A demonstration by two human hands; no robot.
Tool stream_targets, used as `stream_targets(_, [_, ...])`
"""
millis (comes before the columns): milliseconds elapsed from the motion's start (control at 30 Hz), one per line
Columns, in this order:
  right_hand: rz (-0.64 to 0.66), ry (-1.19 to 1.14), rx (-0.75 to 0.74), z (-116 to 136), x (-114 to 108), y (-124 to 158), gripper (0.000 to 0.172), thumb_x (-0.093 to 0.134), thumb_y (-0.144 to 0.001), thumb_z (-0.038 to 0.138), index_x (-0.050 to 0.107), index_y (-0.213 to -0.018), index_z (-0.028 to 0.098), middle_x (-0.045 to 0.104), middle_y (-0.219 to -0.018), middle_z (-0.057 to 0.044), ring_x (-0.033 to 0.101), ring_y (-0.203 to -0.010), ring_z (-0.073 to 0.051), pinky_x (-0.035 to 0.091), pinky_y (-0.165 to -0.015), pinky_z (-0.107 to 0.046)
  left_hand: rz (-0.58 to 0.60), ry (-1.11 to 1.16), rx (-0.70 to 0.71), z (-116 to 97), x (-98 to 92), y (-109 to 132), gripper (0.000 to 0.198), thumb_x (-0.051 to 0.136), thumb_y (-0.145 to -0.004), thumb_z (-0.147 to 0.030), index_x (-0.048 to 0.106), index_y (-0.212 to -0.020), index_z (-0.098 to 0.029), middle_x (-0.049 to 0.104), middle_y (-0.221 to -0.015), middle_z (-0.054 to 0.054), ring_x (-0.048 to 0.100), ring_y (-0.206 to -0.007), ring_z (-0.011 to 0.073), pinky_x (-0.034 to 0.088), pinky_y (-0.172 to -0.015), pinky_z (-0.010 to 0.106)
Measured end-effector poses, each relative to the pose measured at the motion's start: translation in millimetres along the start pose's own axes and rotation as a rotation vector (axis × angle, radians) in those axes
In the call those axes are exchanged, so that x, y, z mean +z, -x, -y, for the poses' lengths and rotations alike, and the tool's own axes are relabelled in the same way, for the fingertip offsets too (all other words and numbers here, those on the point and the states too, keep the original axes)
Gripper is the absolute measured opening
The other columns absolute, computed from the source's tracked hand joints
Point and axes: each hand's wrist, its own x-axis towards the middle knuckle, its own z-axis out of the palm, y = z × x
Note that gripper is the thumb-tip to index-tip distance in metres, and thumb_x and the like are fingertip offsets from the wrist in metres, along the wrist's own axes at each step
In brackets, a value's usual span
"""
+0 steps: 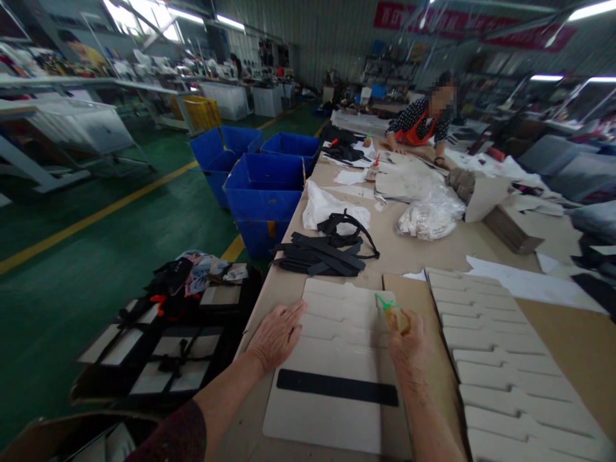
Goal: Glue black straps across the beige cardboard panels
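Overlapping pale cardboard sheets (337, 353) lie in front of me, stepped one over another with notched edges. Across the nearest sheet runs a black strip (337, 387). My left hand (278, 333) rests flat at the sheets' left edge, fingers stretched out. In my right hand (410, 343) is a yellowish glue bottle (397, 319) with a green nozzle, tilted over the sheets' right edge; my fingers are wrapped round it. Beyond the sheets is a pile of black strips (320, 255). To the right, a second stepped row of cardboard sheets (505, 366) lies on brown board.
Blue bins (264, 192) stand left of the table. Boxes with tied bundles (176, 359) sit on the floor at lower left. Farther up the table are a plastic bag (430, 215), a red-tipped bottle (373, 169) and a co-worker (423, 122) leaning over it.
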Motion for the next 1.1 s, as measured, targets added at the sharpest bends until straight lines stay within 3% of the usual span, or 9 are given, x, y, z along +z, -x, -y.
stream_targets(133, [-0.073, 0.044, -0.001, -18.5, -10.2, -6.4, 0.036, 0.05, -0.092, 0.05, 0.064, -0.105, 0.02, 0.065, -0.099, -0.008, 0.057, -0.083, -0.021, 0.036, -0.062, -0.03, -0.005, -0.002, -0.015, -1.2, -0.5, 0.5, 0.053, 0.039, -0.098, -0.027, 0.035, -0.151, -0.021, 0.049, -0.15, 0.006, 0.052, -0.116, 0.0232, 0.041, -0.104, 0.042])
stream_targets(233, [-0.056, 0.085, 0.005, -21.9, -12.3, -6.0, 0.035, 0.048, -0.092, 0.049, 0.064, -0.105, 0.02, 0.064, -0.099, -0.008, 0.057, -0.083, -0.021, 0.035, -0.061, -0.029, 0.001, -0.006, -0.021, -1.8, -1.4, 0.5, 0.054, 0.04, -0.097, -0.026, 0.035, -0.151, -0.022, 0.048, -0.151, 0.003, 0.051, -0.114, 0.0234, 0.041, -0.105, 0.042])
stream_targets(533, [0.009, 0.026, -0.004, -5.4, -1.4, 2.7, 0.042, 0.046, -0.092, 0.055, 0.064, -0.104, 0.02, 0.066, -0.097, -0.007, 0.057, -0.076, -0.02, 0.034, -0.06, -0.03, 0.004, -0.022, -0.014, -3.8, -4.4, -1.1, 0.052, 0.041, -0.097, -0.025, 0.039, -0.149, -0.019, 0.05, -0.149, 0.006, 0.052, -0.115, 0.0236, 0.041, -0.105, 0.042])
stream_targets(867, [0.092, -0.092, -0.009, 21.8, 14.5, 6.5, 0.041, 0.046, -0.091, 0.055, 0.064, -0.105, 0.02, 0.067, -0.1, -0.009, 0.059, -0.082, -0.023, 0.038, -0.065, -0.032, 0.011, -0.038, -0.025, -5.1, -4.6, -0.3, 0.052, 0.044, -0.096, -0.024, 0.039, -0.148, -0.02, 0.05, -0.149, 0.003, 0.051, -0.112, 0.023, 0.042, -0.103, 0.04])
stream_targets(1100, [0.126, -0.171, -0.093, 40.5, 23.9, 12.4, 0.035, 0.047, -0.093, 0.048, 0.062, -0.104, 0.018, 0.064, -0.099, -0.009, 0.057, -0.09, -0.022, 0.042, -0.071, -0.032, -0.007, -0.046, -0.032, -4.6, -2.7, 1.1, 0.052, 0.044, -0.096, -0.024, 0.039, -0.148, -0.02, 0.052, -0.148, 0.004, 0.051, -0.112, 0.0231, 0.044, -0.1, 0.04])
